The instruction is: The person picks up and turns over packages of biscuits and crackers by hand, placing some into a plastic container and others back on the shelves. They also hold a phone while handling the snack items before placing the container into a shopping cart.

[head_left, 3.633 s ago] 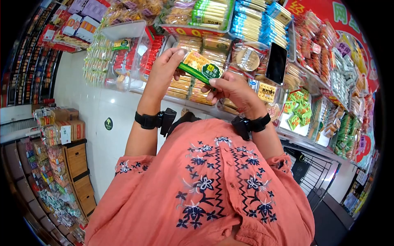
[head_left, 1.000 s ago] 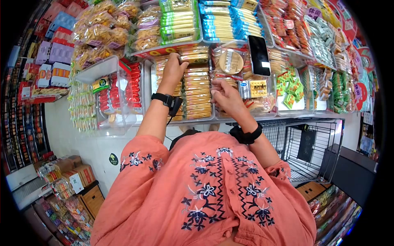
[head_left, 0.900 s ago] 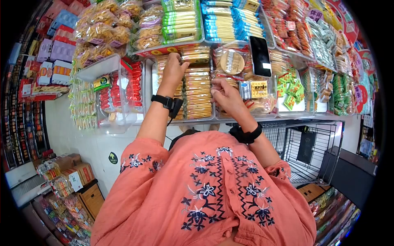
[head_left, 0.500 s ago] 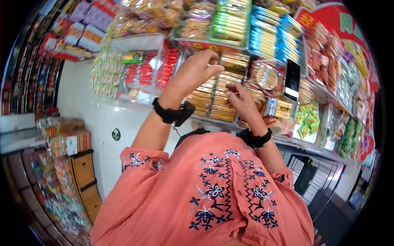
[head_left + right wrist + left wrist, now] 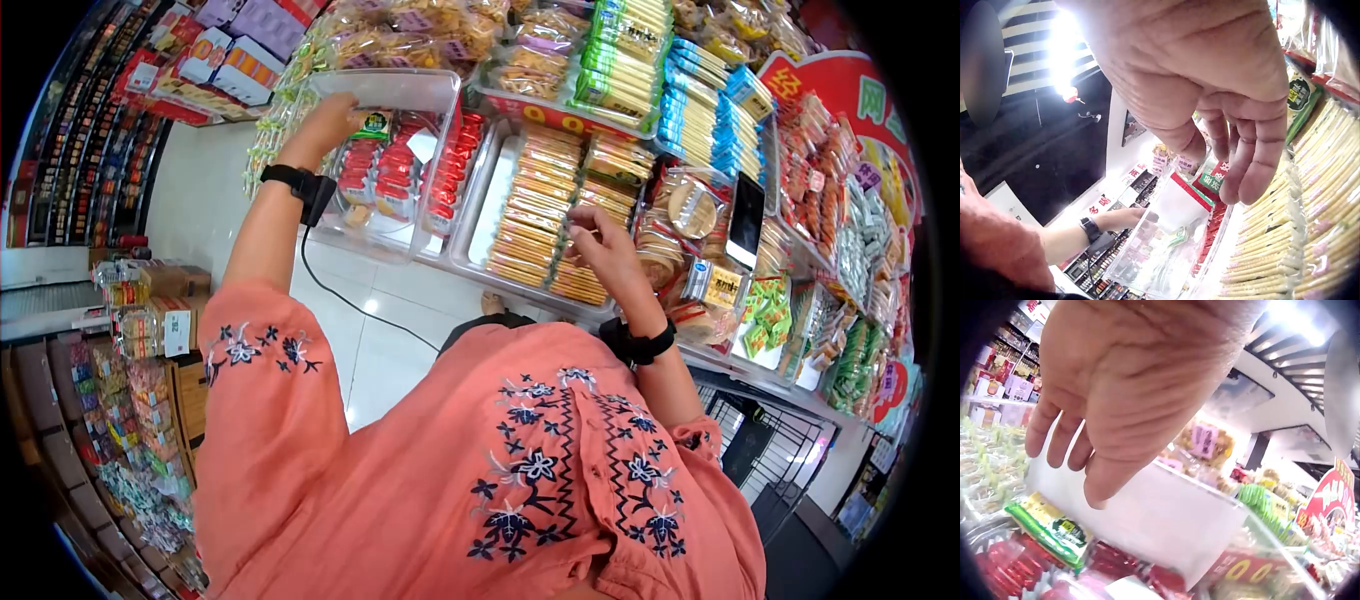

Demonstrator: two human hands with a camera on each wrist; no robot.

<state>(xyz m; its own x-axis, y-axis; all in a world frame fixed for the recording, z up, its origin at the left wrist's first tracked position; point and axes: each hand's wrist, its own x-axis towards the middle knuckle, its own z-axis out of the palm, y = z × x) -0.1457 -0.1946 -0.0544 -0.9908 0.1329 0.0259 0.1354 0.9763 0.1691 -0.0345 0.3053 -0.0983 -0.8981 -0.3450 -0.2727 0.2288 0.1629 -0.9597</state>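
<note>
My left hand [image 5: 325, 130] hangs over a clear plastic bin [image 5: 447, 110] at the left, fingers loosely bent, holding nothing. Just below its fingertips, a green-and-yellow packet of crackers [image 5: 1050, 531] lies on red-wrapped snacks [image 5: 398, 180]. In the left wrist view, a gap shows between thumb and packet. My right hand [image 5: 608, 255] hovers over rows of thin wrapped crackers [image 5: 535, 205], its fingers relaxed and nothing between them. Another green cracker packet [image 5: 1300, 97] shows beyond that hand in the right wrist view.
A phone [image 5: 745, 222] lies on packets right of the right hand. Bins of blue-wrapped [image 5: 695, 105] and green-wrapped biscuits [image 5: 622, 60] rise behind. A cable [image 5: 350, 302] trails from the left wrist camera. A wire cart [image 5: 760, 430] stands at lower right.
Earlier, both hands held a green cracker packet; it has since left them. The left hand has moved left from the cracker rows to the clear bin. The right hand stays over the crackers.
</note>
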